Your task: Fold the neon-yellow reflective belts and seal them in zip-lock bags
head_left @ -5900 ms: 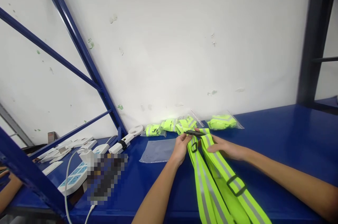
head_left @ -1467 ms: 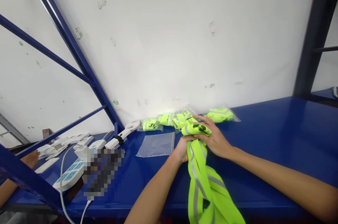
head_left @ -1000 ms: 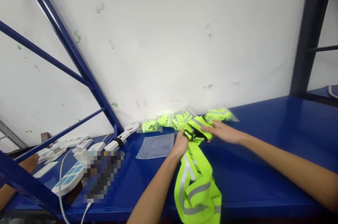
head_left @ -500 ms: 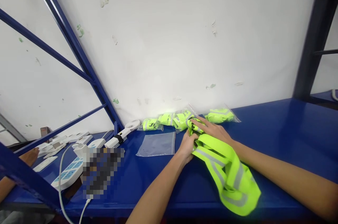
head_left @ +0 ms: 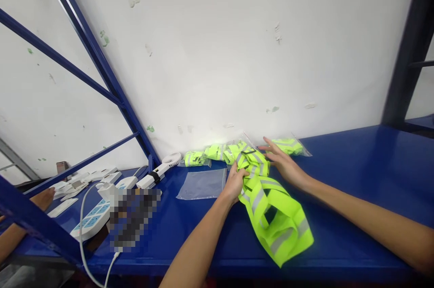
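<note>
A neon-yellow reflective vest [head_left: 281,220] with silver-grey stripes hangs partly folded over the blue tabletop, its loose end trailing toward the front edge. My left hand [head_left: 234,183] grips its upper left side, thumb on top. Just right of the vest's bunched upper end, my right hand [head_left: 283,163] is raised with its fingers spread, holding nothing. Behind them, along the wall, lie neon-yellow bundles in clear bags [head_left: 220,152]. Another bagged bundle [head_left: 290,145] lies behind my right hand. A flat clear zip bag [head_left: 202,184] rests left of my left hand.
On the left are a white handheld fan [head_left: 171,159], a white power strip [head_left: 96,215] with cables, and a blurred-out patch. A blue metal frame [head_left: 115,89] slants upward there. Beyond it show another person's hand [head_left: 44,198] and white boxes. A white wall stands behind the table [head_left: 366,179].
My right hand has let go of the vest and moved right, its fingers spreading. The vest's upper part has fanned open, and its loose end has swung left. My left hand keeps its hold.
</note>
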{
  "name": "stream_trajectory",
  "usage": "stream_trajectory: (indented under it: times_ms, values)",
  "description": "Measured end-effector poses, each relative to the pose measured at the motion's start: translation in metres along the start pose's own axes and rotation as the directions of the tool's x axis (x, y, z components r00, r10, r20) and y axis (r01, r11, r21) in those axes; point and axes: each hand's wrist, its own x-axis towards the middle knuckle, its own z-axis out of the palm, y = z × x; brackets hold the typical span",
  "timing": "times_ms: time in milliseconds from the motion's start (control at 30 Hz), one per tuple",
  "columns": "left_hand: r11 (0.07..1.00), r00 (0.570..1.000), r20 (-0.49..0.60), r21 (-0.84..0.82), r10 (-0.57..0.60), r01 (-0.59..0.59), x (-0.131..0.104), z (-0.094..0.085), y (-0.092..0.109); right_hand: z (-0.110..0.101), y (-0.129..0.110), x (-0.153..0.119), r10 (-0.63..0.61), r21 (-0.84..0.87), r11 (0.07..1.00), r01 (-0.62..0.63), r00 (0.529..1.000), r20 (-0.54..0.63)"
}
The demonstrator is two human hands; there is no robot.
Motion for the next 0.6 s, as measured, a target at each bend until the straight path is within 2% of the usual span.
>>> stream_trajectory:
  times_ms: [33, 67, 100, 167, 233, 267, 367, 500, 600]
  values:
    - [1.0, 1.0, 0.018, 0.0, 0.003, -0.003, 0.0, 0.0, 0.001, 0.002, -0.001, 0.001, 0.055, 0.086, 0.995, -0.05, 0.997, -0.054]
    - [1.0, 0.999, 0.046, -0.008, 0.011, -0.011, 0.0, -0.001, 0.001, 0.004, -0.002, 0.001, 0.116, 0.163, 0.981, -0.106, 0.992, -0.053]
    - [1.0, 0.997, 0.075, -0.017, 0.027, -0.026, 0.0, -0.001, 0.002, 0.006, -0.003, 0.001, 0.176, 0.232, 0.958, -0.171, 0.984, -0.001]
    - [0.996, 0.988, 0.128, -0.011, 0.086, -0.086, 0.0, -0.001, 0.004, 0.008, -0.005, -0.002, 0.252, 0.338, 0.891, -0.303, 0.95, 0.186]
    - [0.981, 0.967, 0.178, 0.035, 0.181, -0.191, 0.0, -0.002, 0.007, 0.01, -0.009, -0.006, 0.275, 0.404, 0.819, -0.407, 0.897, 0.346]
    - [0.967, 0.953, 0.197, 0.065, 0.229, -0.246, 0.0, -0.003, 0.009, 0.01, -0.011, -0.007, 0.274, 0.432, 0.789, -0.438, 0.879, 0.39]
    - [0.919, 0.918, 0.232, 0.158, 0.322, -0.362, -0.001, -0.004, 0.014, 0.012, -0.017, -0.011, 0.292, 0.474, 0.727, -0.497, 0.848, 0.442]
    - [0.872, 0.882, 0.294, 0.221, 0.368, -0.437, -0.001, -0.003, 0.014, 0.014, -0.016, -0.012, 0.323, 0.4, 0.756, -0.518, 0.827, 0.461]
    - [0.843, 0.872, 0.27, 0.253, 0.409, -0.474, -0.003, -0.002, 0.014, 0.012, -0.012, -0.011, 0.311, 0.376, 0.77, -0.516, 0.818, 0.484]
